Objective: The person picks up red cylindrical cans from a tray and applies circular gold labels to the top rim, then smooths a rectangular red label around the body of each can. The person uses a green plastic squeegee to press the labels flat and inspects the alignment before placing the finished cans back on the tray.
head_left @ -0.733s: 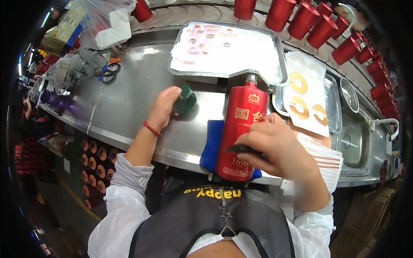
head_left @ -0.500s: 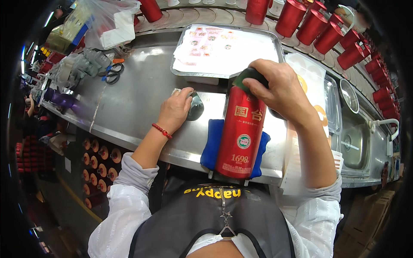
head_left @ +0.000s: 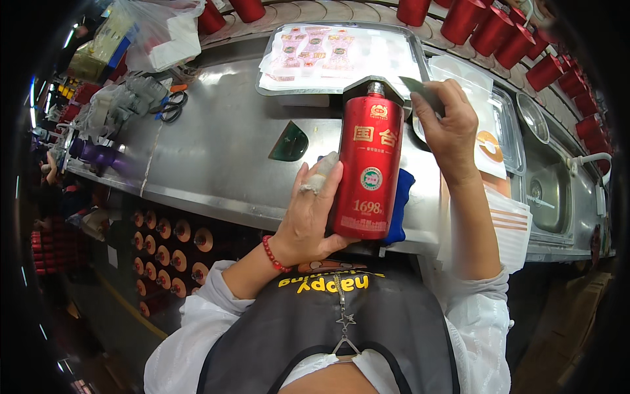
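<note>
A red bottle with gold lettering and a round green-and-white label lies in front of me, its neck pointing away. Blue cloth shows beneath its right side. My left hand holds the bottle's lower left side, thumb at its base; one finger has a whitish wrap. Beyond the bottle's right shoulder, my right hand is raised and pinches a thin dark green scraper piece, apart from the bottle. Another dark green scraper piece rests on the metal table left of the bottle.
A metal tray with printed label sheets stands at the back. Scissors and a plastic bag are at far left. Red bottles line the conveyor behind. To the right are papers, a clear tray and a sink.
My left hand has let go of its green piece and moved onto the bottle's lower left side. My right hand has lifted off the bottle's top toward the right, uncovering the neck.
</note>
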`<move>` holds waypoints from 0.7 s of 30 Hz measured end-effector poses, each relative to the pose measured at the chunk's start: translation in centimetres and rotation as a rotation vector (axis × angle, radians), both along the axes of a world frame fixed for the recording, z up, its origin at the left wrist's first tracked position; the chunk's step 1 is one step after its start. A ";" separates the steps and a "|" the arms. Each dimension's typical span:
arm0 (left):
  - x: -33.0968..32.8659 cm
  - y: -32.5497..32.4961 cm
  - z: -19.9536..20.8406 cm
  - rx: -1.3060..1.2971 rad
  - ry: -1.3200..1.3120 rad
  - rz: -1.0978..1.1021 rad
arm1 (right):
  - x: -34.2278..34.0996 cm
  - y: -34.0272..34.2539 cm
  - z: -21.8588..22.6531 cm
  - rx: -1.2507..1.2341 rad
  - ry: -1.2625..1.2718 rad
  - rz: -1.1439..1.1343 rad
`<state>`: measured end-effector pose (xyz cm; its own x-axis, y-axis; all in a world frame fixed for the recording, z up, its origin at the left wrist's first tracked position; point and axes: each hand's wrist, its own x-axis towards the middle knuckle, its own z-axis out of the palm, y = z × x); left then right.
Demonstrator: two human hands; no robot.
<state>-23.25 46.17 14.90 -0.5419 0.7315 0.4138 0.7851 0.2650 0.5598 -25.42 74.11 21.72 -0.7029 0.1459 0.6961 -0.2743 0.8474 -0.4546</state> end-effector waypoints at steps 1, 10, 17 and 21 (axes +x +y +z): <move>-0.2 0.3 -0.1 0.032 0.016 0.014 | 1.0 -1.1 -0.1 0.077 -0.009 0.130; -0.2 0.2 -2.0 0.048 0.063 0.055 | 8.7 -5.6 -2.1 -0.808 -0.267 0.032; 0.1 0.3 -2.8 0.090 0.038 0.044 | 12.7 -7.7 -6.3 -0.958 -0.331 -0.040; 0.1 0.0 -2.9 0.013 0.067 0.105 | 13.2 -7.1 -5.4 -0.572 -0.138 -0.115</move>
<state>-23.11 46.19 11.96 -0.5861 0.6665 0.4608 0.7892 0.3406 0.5111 -12.18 66.97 16.29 -0.7387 0.5510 0.3882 -0.1013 0.4786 -0.8721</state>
